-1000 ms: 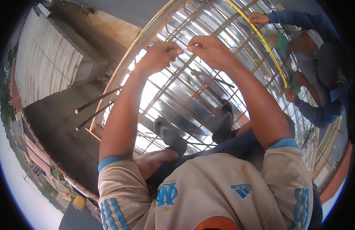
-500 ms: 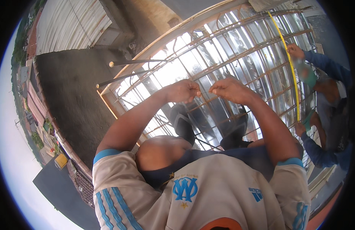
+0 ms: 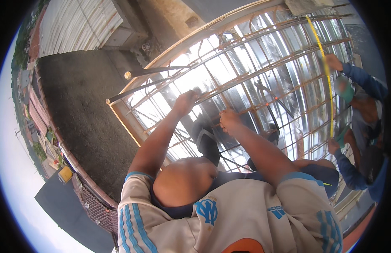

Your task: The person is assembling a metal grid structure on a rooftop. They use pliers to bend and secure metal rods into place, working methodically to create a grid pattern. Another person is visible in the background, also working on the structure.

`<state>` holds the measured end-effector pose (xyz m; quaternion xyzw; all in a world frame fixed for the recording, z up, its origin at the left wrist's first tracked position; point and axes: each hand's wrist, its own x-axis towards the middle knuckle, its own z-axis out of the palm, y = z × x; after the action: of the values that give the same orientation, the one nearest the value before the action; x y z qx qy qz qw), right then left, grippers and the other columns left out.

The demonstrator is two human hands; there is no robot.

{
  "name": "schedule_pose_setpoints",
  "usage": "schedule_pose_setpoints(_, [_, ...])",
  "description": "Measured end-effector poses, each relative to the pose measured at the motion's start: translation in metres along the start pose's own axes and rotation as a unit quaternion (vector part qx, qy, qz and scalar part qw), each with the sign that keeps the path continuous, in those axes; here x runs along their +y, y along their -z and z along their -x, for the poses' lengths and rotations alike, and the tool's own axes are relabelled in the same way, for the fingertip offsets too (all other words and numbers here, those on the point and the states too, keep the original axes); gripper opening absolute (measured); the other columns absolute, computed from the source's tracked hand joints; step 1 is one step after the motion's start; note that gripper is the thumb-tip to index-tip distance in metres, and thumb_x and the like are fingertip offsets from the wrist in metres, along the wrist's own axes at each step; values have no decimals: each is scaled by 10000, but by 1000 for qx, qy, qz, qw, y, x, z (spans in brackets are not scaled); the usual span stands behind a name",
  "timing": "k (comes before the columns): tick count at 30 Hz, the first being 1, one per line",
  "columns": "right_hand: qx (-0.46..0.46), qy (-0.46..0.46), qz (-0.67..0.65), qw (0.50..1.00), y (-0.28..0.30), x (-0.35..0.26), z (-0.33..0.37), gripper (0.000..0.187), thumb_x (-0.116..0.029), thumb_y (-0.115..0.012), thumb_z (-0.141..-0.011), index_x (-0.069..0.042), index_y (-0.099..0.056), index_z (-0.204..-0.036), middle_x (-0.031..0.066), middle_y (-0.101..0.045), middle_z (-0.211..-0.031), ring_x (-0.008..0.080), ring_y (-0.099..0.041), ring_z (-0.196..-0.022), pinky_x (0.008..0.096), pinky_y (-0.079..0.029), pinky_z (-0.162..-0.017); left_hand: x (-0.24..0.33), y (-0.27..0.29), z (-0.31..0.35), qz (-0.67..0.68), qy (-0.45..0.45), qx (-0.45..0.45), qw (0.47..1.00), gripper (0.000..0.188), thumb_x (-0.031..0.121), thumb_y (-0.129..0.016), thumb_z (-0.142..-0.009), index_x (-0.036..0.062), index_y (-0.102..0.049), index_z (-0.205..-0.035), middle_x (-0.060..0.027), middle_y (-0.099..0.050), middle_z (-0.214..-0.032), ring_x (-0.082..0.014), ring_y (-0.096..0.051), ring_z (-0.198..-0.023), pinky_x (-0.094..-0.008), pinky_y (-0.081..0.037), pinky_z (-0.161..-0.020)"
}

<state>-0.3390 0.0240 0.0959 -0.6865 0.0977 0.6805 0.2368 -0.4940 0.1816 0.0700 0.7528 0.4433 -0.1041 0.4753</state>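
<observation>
My left hand (image 3: 186, 103) reaches to a long steel rebar (image 3: 229, 79) in the grid, its fingers closed and blurred at the bar. Closer to me, my right hand (image 3: 230, 121) is closed in a pinch over the mesh, to the right of my left hand. Whatever thin thing either hand grips is too small to make out. A pair of long-handled pincers (image 3: 273, 98) with orange marks lies on the bars beyond my right hand. Shiny corrugated metal sheets (image 3: 256, 57) lie beneath the rebar grid.
At the right, another person's hand (image 3: 334, 62) holds a yellow measuring tape (image 3: 331, 97) stretched across the grid. A wooden form edge (image 3: 123, 118) borders the left. Two dark bars (image 3: 157, 69) project over it towards a rough grey slab (image 3: 85, 122). My shoe (image 3: 207, 141) stands among the bars.
My hands, which held a thin wire between them, have moved apart. The left went forward and left to the rebar; the right drew back and left. The pincers have come into view.
</observation>
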Motion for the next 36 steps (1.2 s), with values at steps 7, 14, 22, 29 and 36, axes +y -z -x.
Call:
schedule_pose_setpoints(7, [0, -6, -168, 986, -40, -3, -39, 171, -124, -412, -940, -80, -490, -1085, 41, -475, -750, 119, -435, -521, 259, -309, -384, -19, -3, -28, 21, 2, -36, 999, 357, 277, -510, -879, 16, -639, -1086, -212, -647, -1058, -368, -604, -1007, -411, -455, -888])
schedule_pose_setpoints(14, [34, 16, -210, 977, -53, -15, -55, 153, -127, -423, -960, -113, -499, -1092, 26, -476, -744, 116, -431, -529, 258, -316, -393, -16, -1, -55, 180, 117, -146, 966, 351, 249, -531, -857, -16, -639, -1060, -153, -657, -941, -200, -625, -899, -310, -476, -818])
schedule_pose_setpoints(22, [64, 31, -155, 985, -52, -15, -56, 174, -149, -435, -967, -90, -517, -1109, 23, -489, -719, 116, -453, -525, 269, -351, -396, -35, -45, -73, 342, 121, -93, 927, 203, 180, -602, -841, -9, -656, -894, -73, -648, -907, -137, -600, -808, -300, -487, -735])
schedule_pose_setpoints(29, [67, 54, -61, 994, -42, -14, -42, 201, -172, -454, -966, -58, -561, -1092, 36, -529, -708, 118, -508, -534, 289, -483, -442, -31, -46, -72, 155, -47, -19, 987, 160, 135, -585, -873, -13, -637, -838, -81, -639, -748, -155, -631, -703, -309, -512, -649])
schedule_pose_setpoints(36, [17, 74, -64, 995, -31, -10, -30, 293, -201, -458, -973, -58, -563, -1207, 25, -504, -666, 103, -494, -544, 279, -457, -461, 18, -21, -49, 283, 68, 2, 957, 140, 94, -560, -872, -21, -640, -872, -118, -650, -726, -177, -645, -649, -298, -503, -599])
